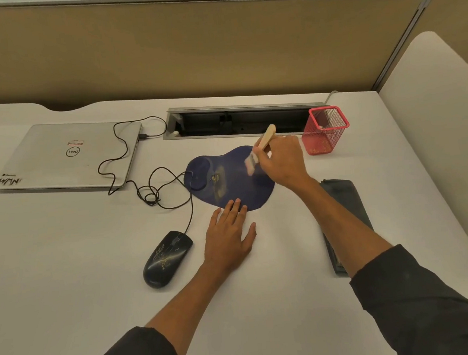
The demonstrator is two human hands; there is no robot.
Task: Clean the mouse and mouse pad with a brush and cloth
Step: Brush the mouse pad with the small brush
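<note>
Pad [233,177] lies mid-counter [63,249], long axis running left-far to right-near. Right hand [282,161] grips brush [258,149], bristles on pad's far-right part; unswept area lies leftward. Left hand [229,234] flat, fingers spread, pinning near edge. Mouse [166,259] off pad, left of left hand.

We look down on a pale grey desk [66,277] closed in by a tan fabric partition [187,45] with a grey metal top rail. A second partition [457,30] meets it at the right corner, beside a white rounded panel [433,103]. A cable trough [239,120] is let into the desktop (its lid stands open). The lighting is warm and even.
</note>
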